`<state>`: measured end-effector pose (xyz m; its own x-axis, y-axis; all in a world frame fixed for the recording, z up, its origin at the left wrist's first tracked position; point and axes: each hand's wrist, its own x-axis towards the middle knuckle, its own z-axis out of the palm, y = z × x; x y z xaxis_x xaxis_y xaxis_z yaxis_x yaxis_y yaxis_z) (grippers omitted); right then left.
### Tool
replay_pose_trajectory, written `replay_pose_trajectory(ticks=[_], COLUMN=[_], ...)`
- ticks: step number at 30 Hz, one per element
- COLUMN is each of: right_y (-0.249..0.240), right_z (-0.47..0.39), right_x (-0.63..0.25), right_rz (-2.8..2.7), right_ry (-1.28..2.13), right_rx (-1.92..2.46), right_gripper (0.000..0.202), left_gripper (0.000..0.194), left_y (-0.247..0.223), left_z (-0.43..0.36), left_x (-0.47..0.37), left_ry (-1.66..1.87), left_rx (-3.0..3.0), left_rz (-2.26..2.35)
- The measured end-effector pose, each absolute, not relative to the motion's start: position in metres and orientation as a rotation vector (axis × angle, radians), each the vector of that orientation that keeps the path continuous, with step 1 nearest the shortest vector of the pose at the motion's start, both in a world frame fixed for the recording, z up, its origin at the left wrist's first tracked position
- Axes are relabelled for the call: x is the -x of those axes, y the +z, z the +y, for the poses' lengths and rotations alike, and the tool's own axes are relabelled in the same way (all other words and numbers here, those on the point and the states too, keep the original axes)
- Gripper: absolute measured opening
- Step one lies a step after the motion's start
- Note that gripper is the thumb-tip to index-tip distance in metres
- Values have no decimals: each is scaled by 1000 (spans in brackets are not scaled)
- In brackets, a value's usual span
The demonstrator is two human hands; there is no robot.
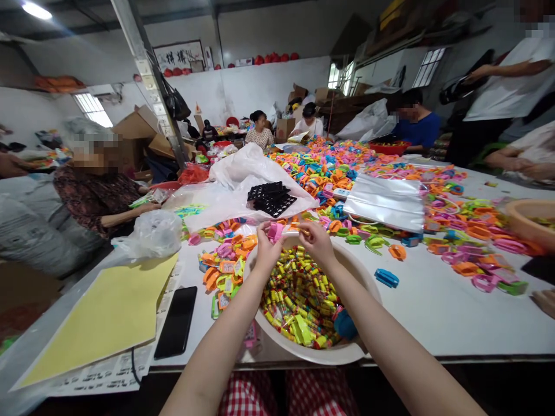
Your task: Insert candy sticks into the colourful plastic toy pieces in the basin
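Observation:
My left hand (267,248) is closed on a pink plastic toy watch (275,231) above the far rim of a pale basin (370,283). Close beside it, the fingers of my right hand (318,244) pinch a small yellow-orange piece, probably a wrapped candy roll, mostly covered by the fingers. Below both hands, the basin holds many small wrapped candy rolls (288,289) in yellow and red. On top of them lie a yellow-green plastic piece (301,329) and a blue one (345,325), the latter beside my right forearm.
Coloured toy watches (329,167) cover much of the white table. A black phone (176,322) and a yellow sheet (99,318) lie left. Beyond are black plastic grids (271,198) and a silvery bag (384,202). Several people sit around; one stands right.

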<state>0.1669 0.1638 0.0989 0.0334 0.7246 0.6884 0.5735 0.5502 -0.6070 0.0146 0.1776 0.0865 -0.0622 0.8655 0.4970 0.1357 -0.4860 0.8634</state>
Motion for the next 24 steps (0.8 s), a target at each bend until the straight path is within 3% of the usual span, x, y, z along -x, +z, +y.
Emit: replay_pose_trajectory(ticks=[8, 17, 24], right_y=[105, 106, 99], right_z=[157, 168, 183], right_x=[-170, -141, -116], right_rz=[-1698, -1537, -1724], right_ry=[63, 471, 298], right_rx=[1122, 1215, 1202], right_gripper=[24, 40, 26], left_gripper=[38, 30, 42], left_y=[85, 92, 92], left_z=[180, 176, 183], left_x=[-14, -7, -10], left_ry=[1618, 1723, 1661], left_rx=[-1637, -1421, -1185], left_rz=[956, 1152, 1075])
